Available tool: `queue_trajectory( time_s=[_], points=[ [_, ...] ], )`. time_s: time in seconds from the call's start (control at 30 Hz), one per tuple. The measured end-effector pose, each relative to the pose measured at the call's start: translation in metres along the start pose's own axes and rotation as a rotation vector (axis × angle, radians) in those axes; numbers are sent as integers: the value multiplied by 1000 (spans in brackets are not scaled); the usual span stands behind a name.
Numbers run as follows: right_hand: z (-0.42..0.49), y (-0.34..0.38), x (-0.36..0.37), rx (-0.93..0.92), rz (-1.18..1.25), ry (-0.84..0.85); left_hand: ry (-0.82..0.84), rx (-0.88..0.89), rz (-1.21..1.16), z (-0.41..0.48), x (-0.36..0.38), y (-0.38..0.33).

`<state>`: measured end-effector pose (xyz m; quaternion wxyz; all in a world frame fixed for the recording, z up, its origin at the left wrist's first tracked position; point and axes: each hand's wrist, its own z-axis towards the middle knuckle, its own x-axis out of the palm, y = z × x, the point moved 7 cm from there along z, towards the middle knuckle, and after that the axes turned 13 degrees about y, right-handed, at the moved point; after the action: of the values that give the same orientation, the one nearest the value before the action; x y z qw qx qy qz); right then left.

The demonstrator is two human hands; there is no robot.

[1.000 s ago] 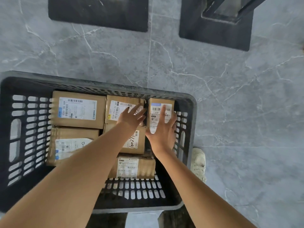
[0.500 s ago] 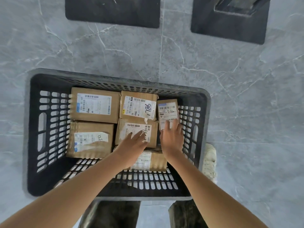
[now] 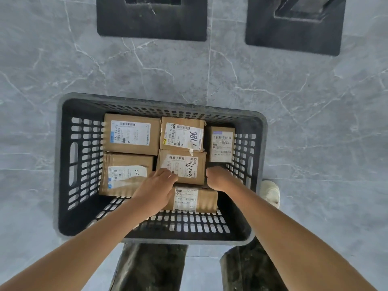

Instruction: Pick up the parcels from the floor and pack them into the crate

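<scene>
A black slotted plastic crate (image 3: 69, 206) stands on the grey floor and holds several brown cardboard parcels with white labels. A large parcel (image 3: 132, 134) lies at the back left. Beside it is one marked 786 (image 3: 182, 134), and a small parcel (image 3: 221, 143) stands against the right wall. My left hand (image 3: 155, 186) rests its relaxed fingers on the near edge of the middle parcel (image 3: 184, 166). My right hand (image 3: 218, 178) hovers just right of that parcel, loosely curled and holding nothing. Another parcel (image 3: 126, 173) lies front left, and a flat one (image 3: 195, 199) lies nearest me.
Two black square bases (image 3: 151, 19) (image 3: 294, 26) sit on the marble tile floor beyond the crate. My legs (image 3: 151, 267) in dark trousers stand at the crate's near wall. A pale shoe (image 3: 270, 192) shows beside its right wall.
Both hands have drawn back toward me from the back row. The right hand has left the small parcel standing by the right wall. The view has pulled higher above the crate.
</scene>
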<state>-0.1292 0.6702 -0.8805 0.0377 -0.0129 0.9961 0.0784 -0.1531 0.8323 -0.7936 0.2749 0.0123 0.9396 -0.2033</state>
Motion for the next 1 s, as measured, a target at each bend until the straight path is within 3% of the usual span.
queue_trajectory(
  time_s=[0.23,0.43,0.67,0.9,1.0],
  points=[
    [-93,-24,-28,-170,339,-327,34,-51,23,-36,-28,-33],
    [-237,-24,-86,-289,421,-494,-89,-67,-47,-98,-115,-78],
    [-499,33,-171,-501,446,-757,-373,-22,-72,-245,-309,-165],
    [-797,52,-224,-699,358,-1227,-803,164,68,-424,-520,-305],
    [-899,38,-223,-737,321,-1446,-940,277,109,-487,-579,-373]
  ],
)
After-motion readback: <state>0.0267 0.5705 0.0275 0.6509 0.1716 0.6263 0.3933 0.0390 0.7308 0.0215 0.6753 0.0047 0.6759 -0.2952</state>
